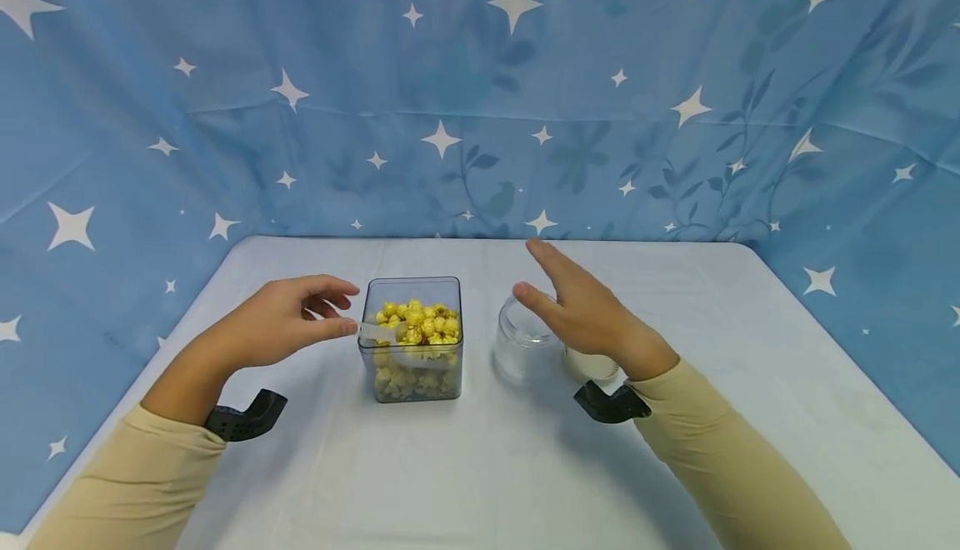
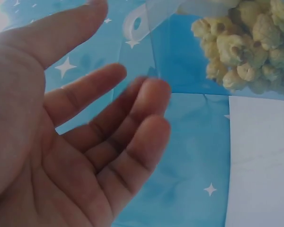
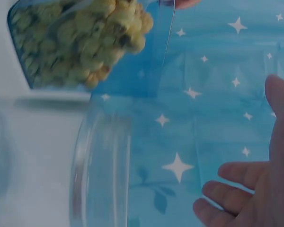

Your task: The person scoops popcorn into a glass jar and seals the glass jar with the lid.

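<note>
A clear square container point(image 1: 411, 283) holds yellow popcorn point(image 1: 427, 322). A translucent white scoop point(image 1: 377, 332) leans in it, its handle sticking out past the left rim. My left hand point(image 1: 288, 321) is beside the handle; in the left wrist view the fingers point(image 2: 149, 142) are loosely bent and hold nothing, and a gap separates the thumb from the handle's holed end point(image 2: 135, 24). A clear round jar point(image 1: 517, 346) stands right of the container. Over its right side hovers my right hand point(image 1: 573, 304), fingers extended and holding nothing; in the right wrist view it is apart from the jar point(image 3: 102, 175).
A round, pale lid-like disc point(image 1: 592, 365) lies right of the jar, partly hidden by my right hand and wrist. Everything stands on a white-covered table point(image 1: 405, 475). Behind it hangs a blue curtain point(image 1: 480, 100) with white stars.
</note>
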A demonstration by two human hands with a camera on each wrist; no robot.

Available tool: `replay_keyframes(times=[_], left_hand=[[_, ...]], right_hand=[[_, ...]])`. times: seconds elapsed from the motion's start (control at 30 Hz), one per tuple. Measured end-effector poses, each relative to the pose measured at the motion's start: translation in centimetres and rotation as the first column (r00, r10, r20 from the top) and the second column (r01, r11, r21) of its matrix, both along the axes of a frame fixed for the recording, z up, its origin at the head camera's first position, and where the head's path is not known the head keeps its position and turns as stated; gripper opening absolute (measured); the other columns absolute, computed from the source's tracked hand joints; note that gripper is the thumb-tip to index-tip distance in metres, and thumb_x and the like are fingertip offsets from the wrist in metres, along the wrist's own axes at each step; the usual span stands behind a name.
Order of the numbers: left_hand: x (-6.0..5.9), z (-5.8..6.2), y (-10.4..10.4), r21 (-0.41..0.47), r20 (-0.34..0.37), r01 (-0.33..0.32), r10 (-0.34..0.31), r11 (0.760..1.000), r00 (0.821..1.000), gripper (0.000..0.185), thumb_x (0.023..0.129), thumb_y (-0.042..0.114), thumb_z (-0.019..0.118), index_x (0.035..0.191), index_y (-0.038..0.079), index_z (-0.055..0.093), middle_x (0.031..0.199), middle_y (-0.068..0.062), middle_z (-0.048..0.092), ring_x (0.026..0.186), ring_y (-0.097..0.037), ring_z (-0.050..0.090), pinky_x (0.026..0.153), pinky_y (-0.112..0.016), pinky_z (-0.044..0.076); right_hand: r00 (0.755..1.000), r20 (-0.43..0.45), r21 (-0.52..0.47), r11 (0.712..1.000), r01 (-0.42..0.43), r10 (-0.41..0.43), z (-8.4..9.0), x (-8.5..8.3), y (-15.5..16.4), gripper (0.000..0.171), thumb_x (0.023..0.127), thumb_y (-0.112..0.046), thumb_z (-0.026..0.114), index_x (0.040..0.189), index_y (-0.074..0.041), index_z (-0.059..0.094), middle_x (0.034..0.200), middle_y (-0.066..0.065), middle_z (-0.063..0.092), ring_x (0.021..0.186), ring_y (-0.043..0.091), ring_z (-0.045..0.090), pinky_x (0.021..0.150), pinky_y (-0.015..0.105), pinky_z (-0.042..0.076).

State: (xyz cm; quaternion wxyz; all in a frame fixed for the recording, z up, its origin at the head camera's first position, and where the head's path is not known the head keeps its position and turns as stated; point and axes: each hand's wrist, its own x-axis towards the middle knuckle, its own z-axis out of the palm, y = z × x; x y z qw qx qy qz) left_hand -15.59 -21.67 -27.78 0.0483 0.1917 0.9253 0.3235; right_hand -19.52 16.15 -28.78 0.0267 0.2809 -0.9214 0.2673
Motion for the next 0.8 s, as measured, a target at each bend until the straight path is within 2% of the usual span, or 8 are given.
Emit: replay_keyframes(times=[0.13,0.27,0.53,0.8], left_hand=[[0.0,-0.3,0.2,0.007,0.043,0.018,-0.018,1.0,0.999,0.048,0.093,0.033,0.073,0.131,0.004,0.063,0.107,-0.003,0.065,0.094,-0.019,0.061,0.077,-0.038,0.052],[-0.1,-0.5,0.4,0.029,0.068,0.047,-0.049,0.998,0.996,0.043,0.093,0.03,0.074,0.127,0.005,0.066,0.099,-0.001,0.064,0.088,-0.018,0.06,0.074,-0.038,0.052],[-0.3,-0.6,0.9,0.035,0.085,0.061,-0.064,0.997,0.994,0.033,0.096,0.028,0.07,0.12,0.006,0.07,0.094,0.0,0.065,0.085,-0.018,0.062,0.075,-0.038,0.051],[-0.7,-0.5,1.3,0.032,0.111,0.008,-0.011,0.999,0.994,0.034,0.098,0.028,0.067,0.123,0.005,0.069,0.093,0.0,0.068,0.083,-0.018,0.063,0.074,-0.038,0.052]], right_hand=[[0.995,0.018,-0.064,0.994,-0.094,0.096,0.1,0.0,-2.1,0.085,0.096,-0.048,0.065,0.159,-0.005,0.025,0.164,0.01,0.021,0.149,0.029,0.02,0.116,0.054,0.022],[0.987,0.028,-0.03,0.987,-0.155,0.156,0.0,-0.2,-4.0,0.095,0.087,-0.047,0.077,0.157,-0.006,0.03,0.162,0.01,0.026,0.147,0.029,0.026,0.114,0.052,0.027],[0.97,0.135,0.068,0.975,-0.212,0.202,-0.4,-0.9,-6.5,0.111,0.078,-0.053,0.083,0.159,-0.007,0.024,0.164,0.011,0.02,0.149,0.028,0.02,0.115,0.049,0.026],[0.949,0.236,0.095,0.966,-0.238,0.211,-0.6,-1.5,-7.2,0.11,0.08,-0.051,0.083,0.159,-0.004,0.022,0.162,0.012,0.027,0.147,0.028,0.028,0.115,0.046,0.028]])
